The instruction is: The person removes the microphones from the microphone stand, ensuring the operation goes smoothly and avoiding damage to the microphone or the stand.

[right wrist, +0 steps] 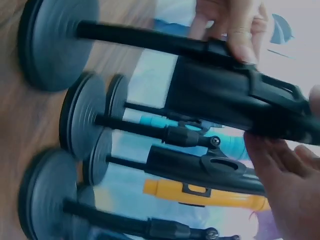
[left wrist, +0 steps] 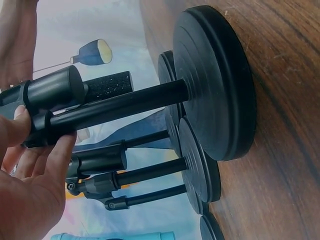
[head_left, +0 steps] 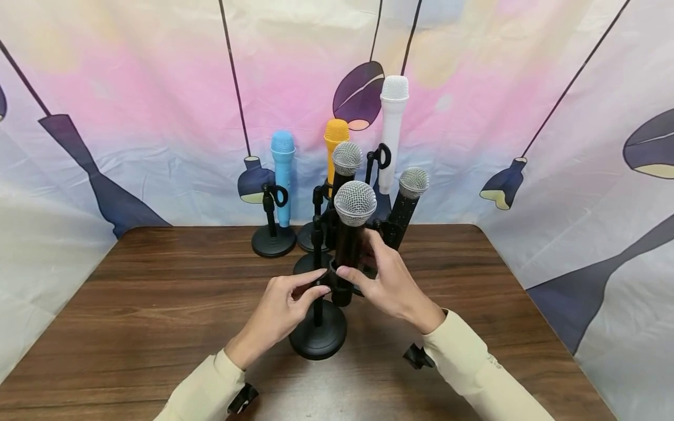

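In the head view, my left hand (head_left: 279, 316) pinches the clip joint at the top of a black desk microphone stand (head_left: 318, 333), whose round base rests on the table. My right hand (head_left: 392, 283) grips the body of a black microphone (head_left: 355, 203) with a silver mesh head. That microphone stands nearly upright through the stand's clip. In the left wrist view, the left thumb and fingers (left wrist: 60, 155) are on either side of the joint beside the stand's pole (left wrist: 125, 105). The right wrist view shows the right fingers (right wrist: 277, 165) against the microphone body (right wrist: 210, 97).
Behind stand more microphones on black stands: a blue one (head_left: 283, 169), a yellow one (head_left: 337, 137), a white one (head_left: 392, 123) and black ones with silver heads (head_left: 413, 182). They cluster at the back of the wooden table (head_left: 174, 304), before a patterned cloth (head_left: 174, 117).
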A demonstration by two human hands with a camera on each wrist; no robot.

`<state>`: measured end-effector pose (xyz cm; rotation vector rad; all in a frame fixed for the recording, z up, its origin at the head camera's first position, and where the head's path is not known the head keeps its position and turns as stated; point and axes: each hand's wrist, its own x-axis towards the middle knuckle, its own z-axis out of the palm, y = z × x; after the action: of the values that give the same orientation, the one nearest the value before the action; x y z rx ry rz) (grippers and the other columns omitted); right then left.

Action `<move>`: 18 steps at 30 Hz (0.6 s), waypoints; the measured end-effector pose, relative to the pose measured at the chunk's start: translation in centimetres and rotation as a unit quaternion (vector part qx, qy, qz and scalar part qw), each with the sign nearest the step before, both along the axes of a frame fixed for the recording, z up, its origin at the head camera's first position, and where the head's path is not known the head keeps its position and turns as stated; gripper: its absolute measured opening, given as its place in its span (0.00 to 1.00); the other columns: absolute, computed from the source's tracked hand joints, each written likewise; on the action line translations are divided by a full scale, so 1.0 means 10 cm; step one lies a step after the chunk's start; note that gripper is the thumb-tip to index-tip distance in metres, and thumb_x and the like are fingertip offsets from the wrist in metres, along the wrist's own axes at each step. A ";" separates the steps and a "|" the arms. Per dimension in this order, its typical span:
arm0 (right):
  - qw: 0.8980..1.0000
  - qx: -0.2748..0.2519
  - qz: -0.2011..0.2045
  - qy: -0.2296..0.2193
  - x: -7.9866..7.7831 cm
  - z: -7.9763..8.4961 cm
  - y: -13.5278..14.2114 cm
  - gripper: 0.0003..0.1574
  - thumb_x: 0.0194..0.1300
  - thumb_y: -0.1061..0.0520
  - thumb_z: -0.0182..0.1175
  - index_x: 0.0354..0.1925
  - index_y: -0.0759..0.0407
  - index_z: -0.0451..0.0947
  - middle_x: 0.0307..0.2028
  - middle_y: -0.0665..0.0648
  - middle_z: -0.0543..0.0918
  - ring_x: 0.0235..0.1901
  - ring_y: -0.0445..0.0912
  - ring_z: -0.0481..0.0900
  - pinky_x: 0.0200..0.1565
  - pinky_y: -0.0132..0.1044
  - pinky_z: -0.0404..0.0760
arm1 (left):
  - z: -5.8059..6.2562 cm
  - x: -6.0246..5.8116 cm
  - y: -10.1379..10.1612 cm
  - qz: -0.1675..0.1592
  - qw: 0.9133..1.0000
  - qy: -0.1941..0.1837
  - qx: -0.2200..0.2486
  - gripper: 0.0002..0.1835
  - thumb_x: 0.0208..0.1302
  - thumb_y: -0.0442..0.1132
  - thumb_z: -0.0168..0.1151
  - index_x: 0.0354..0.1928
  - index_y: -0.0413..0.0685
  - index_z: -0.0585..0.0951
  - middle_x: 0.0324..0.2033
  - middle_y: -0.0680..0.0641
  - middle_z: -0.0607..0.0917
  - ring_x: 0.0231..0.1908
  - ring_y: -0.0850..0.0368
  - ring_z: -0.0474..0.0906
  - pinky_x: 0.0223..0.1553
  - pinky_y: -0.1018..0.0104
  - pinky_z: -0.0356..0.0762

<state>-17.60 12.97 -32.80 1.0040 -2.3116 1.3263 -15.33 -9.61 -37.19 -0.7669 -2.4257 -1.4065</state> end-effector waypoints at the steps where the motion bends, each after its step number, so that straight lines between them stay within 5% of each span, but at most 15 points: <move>1: 1.000 -0.004 0.008 -0.015 0.00 0.00 0.01 0.27 0.67 0.60 0.69 0.60 0.63 0.70 0.50 0.56 0.80 0.50 0.45 0.82 0.52 0.40 0.82 | 0.00 0.00 0.00 0.001 1.000 0.001 -0.002 0.20 0.71 0.45 0.64 0.62 0.47 0.82 0.35 0.59 0.90 0.17 0.68 0.65 0.27 0.69 0.71; 3: 1.000 0.002 0.012 -0.010 0.00 0.00 0.02 0.28 0.67 0.60 0.69 0.60 0.62 0.70 0.50 0.56 0.80 0.50 0.44 0.82 0.51 0.41 0.82 | -0.01 0.00 0.00 0.002 1.000 0.000 -0.003 0.21 0.71 0.45 0.64 0.62 0.47 0.82 0.33 0.60 0.89 0.16 0.68 0.61 0.25 0.69 0.69; 10: 0.993 0.041 -0.032 0.108 -0.01 -0.01 -0.01 0.25 0.69 0.59 0.67 0.60 0.63 0.73 0.46 0.55 0.84 0.48 0.44 0.83 0.46 0.42 0.82 | 0.00 -0.01 0.00 0.000 1.000 -0.002 0.000 0.21 0.71 0.45 0.64 0.63 0.46 0.82 0.37 0.57 0.90 0.17 0.67 0.66 0.28 0.68 0.72; 18: 0.999 0.003 0.029 -0.016 0.00 0.03 0.01 0.33 0.67 0.61 0.68 0.65 0.64 0.66 0.53 0.58 0.79 0.52 0.46 0.81 0.52 0.41 0.82 | 0.01 0.00 0.00 0.004 1.000 -0.001 -0.013 0.21 0.72 0.47 0.63 0.63 0.47 0.82 0.28 0.58 0.88 0.15 0.68 0.60 0.24 0.69 0.66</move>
<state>-17.63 13.10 -32.51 1.0670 -2.3275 1.3681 -15.35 -9.61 -37.13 -0.7595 -2.4505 -1.3773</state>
